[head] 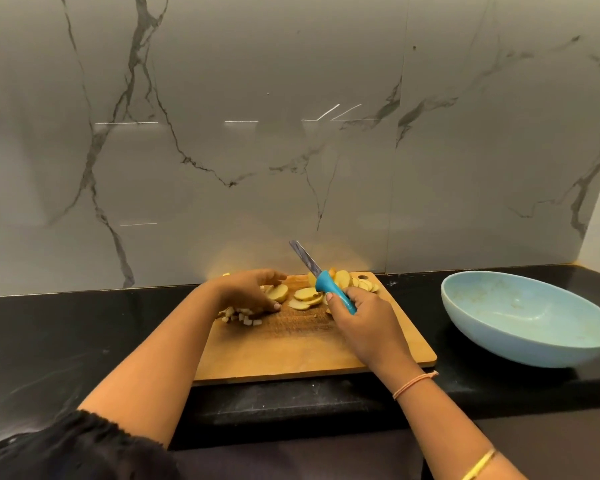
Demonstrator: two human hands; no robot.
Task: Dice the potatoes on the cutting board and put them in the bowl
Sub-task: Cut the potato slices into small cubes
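Observation:
A wooden cutting board (pixel 302 355) lies on the black counter. Potato slices (pixel 305 295) lie across its far side, and a small heap of diced pieces (pixel 245 318) sits at its left. My left hand (pixel 248 291) lies over the dice with its fingers curved round a stack of slices (pixel 278 292). My right hand (pixel 362 318) grips a knife by its blue handle (pixel 333 289); the blade (pixel 305 256) points up and away, above the board. A light blue bowl (pixel 520 341) stands to the right of the board, with no potato in it.
The black counter (pixel 66 341) runs left to right, with a grey marble backsplash (pixel 291 150) close behind the board. The counter's front edge (pixel 291 415) is right below the board.

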